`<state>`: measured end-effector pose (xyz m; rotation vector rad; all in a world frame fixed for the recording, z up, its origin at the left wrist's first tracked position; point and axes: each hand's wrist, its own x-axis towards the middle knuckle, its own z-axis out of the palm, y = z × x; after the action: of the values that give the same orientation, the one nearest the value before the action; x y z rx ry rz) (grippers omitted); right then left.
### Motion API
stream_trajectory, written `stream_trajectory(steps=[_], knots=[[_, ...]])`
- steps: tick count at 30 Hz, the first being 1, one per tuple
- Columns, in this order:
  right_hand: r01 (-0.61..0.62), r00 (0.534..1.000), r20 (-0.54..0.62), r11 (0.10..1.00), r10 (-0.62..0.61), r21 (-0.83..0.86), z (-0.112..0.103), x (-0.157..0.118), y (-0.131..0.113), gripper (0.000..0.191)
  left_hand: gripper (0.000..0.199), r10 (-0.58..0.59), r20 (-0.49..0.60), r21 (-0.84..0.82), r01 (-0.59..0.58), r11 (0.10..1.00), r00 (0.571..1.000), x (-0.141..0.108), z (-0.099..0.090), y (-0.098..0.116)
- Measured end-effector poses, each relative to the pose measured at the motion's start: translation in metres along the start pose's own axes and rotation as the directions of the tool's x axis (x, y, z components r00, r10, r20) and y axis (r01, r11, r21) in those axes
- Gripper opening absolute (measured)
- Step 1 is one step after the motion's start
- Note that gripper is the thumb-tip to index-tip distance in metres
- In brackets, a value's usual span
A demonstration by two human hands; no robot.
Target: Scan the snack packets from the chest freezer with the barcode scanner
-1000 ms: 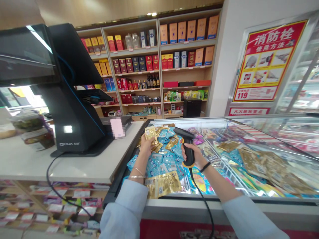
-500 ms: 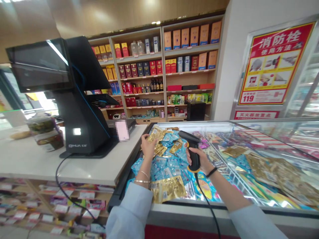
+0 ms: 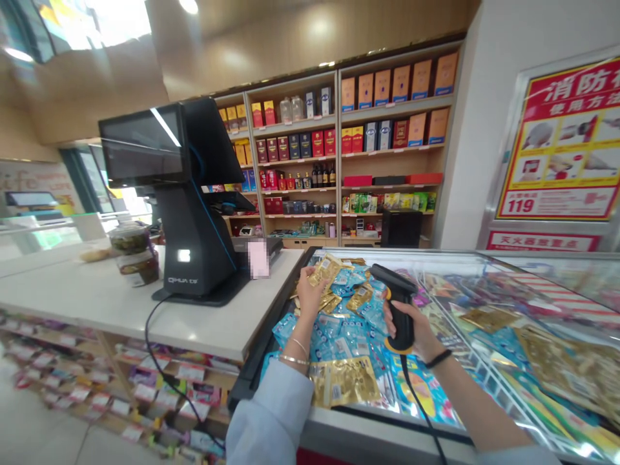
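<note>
Gold foil packet, shiny and flat, with a pale printed patch near its upper end, sits slantwise in the left hand, the thumb and fingers pinched narrowly on its near edge. It is above the far left part of a loose pile on the glass-topped freezer, well apart from the scanner. That barcode scanner is black with yellow-orange trim, its head angled toward the packet; the right hand has its fingers wrapped around the handle, and a black cord hangs from its base. Beneath both hands, crinkled light-blue packets overlap smaller gold ones, and a larger, creased gold packet lies at the near edge. Left of the freezer, a black checkout terminal stands on a white counter; boxed goods fill the shelves behind.
</note>
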<state>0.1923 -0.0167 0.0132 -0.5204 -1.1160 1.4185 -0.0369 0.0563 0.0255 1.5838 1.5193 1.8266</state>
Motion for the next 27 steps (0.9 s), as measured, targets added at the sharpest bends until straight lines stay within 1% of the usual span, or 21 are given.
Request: stream_trajectory(steps=[3, 7, 10, 12, 15, 17, 20, 23, 27], knots=[[0.005, 1.000, 0.005, 1.000, -0.004, -0.018, 0.0009, -0.0010, -0.0007, 0.029, 0.039, 0.023, -0.008, -0.004, -0.023, 1.000, 1.000, 0.0000, -0.0001, 0.0000], [0.001, 1.000, -0.005, 0.998, -0.001, -0.062, 0.0024, -0.0027, -0.0024, 0.027, 0.037, 0.085, -0.013, 0.024, -0.084, 0.996, 0.996, 0.0028, -0.0008, -0.0037], [-0.001, 1.000, -0.006, 0.992, 0.001, -0.125, 0.0046, -0.0046, -0.0046, 0.026, 0.038, 0.137, 0.025, 0.099, -0.138, 0.985, 0.990, 0.0037, -0.0018, -0.0032], [-0.004, 1.000, 0.002, 0.984, 0.004, -0.177, 0.0065, -0.0061, -0.0063, 0.025, 0.040, 0.170, 0.052, 0.120, -0.175, 0.977, 0.984, 0.0035, -0.0023, -0.0018], [-0.021, 1.000, -0.003, 0.973, 0.021, -0.231, 0.0087, -0.0077, -0.0084, 0.024, 0.045, 0.212, 0.035, 0.113, -0.214, 0.970, 0.977, 0.0033, -0.0027, -0.0010], [-0.036, 0.999, -0.005, 0.972, 0.035, -0.234, 0.0084, -0.0073, -0.0088, 0.027, 0.049, 0.220, -0.003, 0.124, -0.218, 0.968, 0.976, 0.0038, -0.0031, -0.0016], [-0.082, 0.995, 0.031, 0.971, 0.091, -0.226, 0.0052, -0.0042, -0.0077, 0.037, 0.055, 0.206, -0.043, 0.112, -0.200, 0.973, 0.978, 0.0050, -0.0043, -0.0020], [-0.113, 0.991, 0.048, 0.978, 0.123, -0.178, 0.0022, -0.0012, -0.0062, 0.041, 0.064, 0.200, -0.041, 0.060, -0.198, 0.978, 0.979, 0.0060, -0.0049, -0.0010], [-0.102, 0.993, 0.041, 0.989, 0.107, -0.108, 0.0042, -0.0021, -0.0079, 0.039, 0.064, 0.227, -0.034, 0.021, -0.226, 0.974, 0.973, 0.0070, -0.0035, -0.0020]])
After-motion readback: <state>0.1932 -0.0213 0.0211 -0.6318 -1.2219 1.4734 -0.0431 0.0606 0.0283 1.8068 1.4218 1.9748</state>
